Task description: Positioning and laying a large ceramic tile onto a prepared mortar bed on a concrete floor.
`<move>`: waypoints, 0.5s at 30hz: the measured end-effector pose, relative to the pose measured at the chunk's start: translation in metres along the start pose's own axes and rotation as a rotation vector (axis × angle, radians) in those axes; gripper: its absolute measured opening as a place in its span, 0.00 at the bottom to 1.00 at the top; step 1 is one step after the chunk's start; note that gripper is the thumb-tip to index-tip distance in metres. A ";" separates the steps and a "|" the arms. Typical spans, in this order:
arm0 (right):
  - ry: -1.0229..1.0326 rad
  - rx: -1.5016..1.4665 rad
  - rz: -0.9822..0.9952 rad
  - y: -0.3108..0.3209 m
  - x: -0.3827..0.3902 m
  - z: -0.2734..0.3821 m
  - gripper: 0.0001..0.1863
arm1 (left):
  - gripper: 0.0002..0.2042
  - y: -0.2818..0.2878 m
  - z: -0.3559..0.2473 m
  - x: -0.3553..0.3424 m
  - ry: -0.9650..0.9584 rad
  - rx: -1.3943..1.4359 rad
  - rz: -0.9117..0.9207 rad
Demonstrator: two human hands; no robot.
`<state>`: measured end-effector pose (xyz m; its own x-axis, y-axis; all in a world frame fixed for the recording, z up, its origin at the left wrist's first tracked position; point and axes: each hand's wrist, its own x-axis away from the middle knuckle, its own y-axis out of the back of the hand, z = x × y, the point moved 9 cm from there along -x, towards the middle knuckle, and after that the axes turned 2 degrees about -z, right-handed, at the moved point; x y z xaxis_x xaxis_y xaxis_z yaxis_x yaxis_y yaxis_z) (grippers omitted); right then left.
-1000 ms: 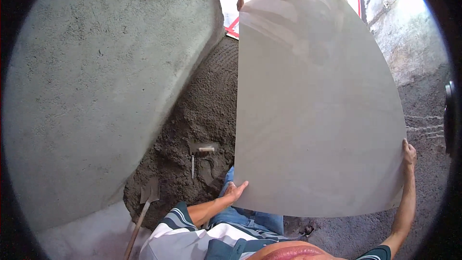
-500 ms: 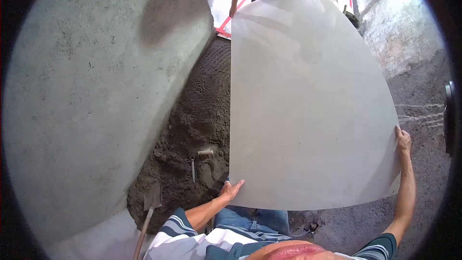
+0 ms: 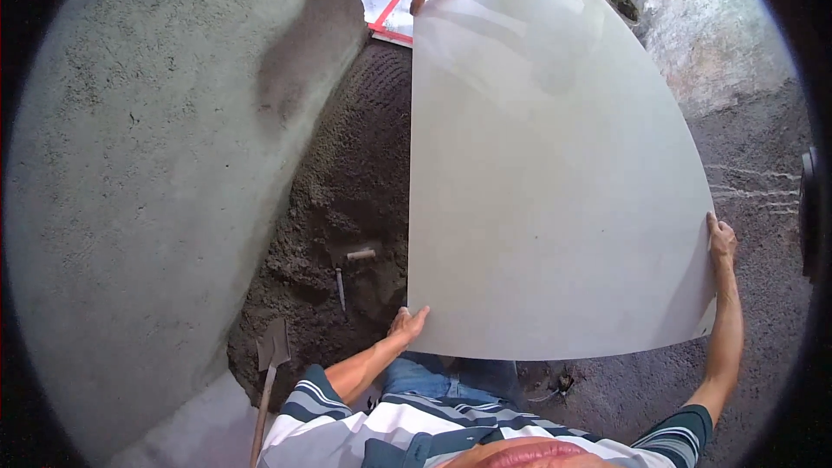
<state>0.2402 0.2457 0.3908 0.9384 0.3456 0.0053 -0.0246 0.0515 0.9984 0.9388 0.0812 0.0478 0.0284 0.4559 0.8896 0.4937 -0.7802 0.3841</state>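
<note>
grey panel [image 3: 555, 173] in the grip of left hand [image 3: 408, 324] and right hand [image 3: 722, 241], its underside invisible

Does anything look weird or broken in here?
Nothing looks clearly broken. The big flat pale-grey sheet looks curved along its right edge, but the wide fisheye lens probably does that. The thin pale wavy lines on the rough dark-grey surface at the right look a bit odd, because they break up its dark colour.

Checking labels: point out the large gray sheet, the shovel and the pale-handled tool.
Large gray sheet [image 3: 555, 173]: head view, middle of its flat face.
Shovel [image 3: 266, 399]: head view, on its handle, just below the blade.
Pale-handled tool [image 3: 360, 254]: head view, on its handle.
</note>
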 end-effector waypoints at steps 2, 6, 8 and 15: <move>-0.011 -0.016 0.021 -0.002 0.001 0.003 0.31 | 0.35 0.001 0.003 -0.003 -0.010 -0.039 -0.023; -0.006 0.041 0.046 -0.006 -0.001 -0.006 0.31 | 0.34 0.001 0.007 -0.001 -0.022 -0.085 -0.053; 0.002 -0.013 0.026 -0.005 0.003 0.001 0.31 | 0.34 0.000 0.000 0.001 -0.032 -0.031 -0.006; 0.009 -0.002 -0.018 -0.006 0.002 0.016 0.30 | 0.35 0.011 -0.002 0.003 -0.006 -0.018 0.029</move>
<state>0.2479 0.2314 0.3859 0.9355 0.3531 -0.0132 -0.0086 0.0600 0.9982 0.9419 0.0734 0.0554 0.0472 0.4355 0.8990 0.4767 -0.8007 0.3628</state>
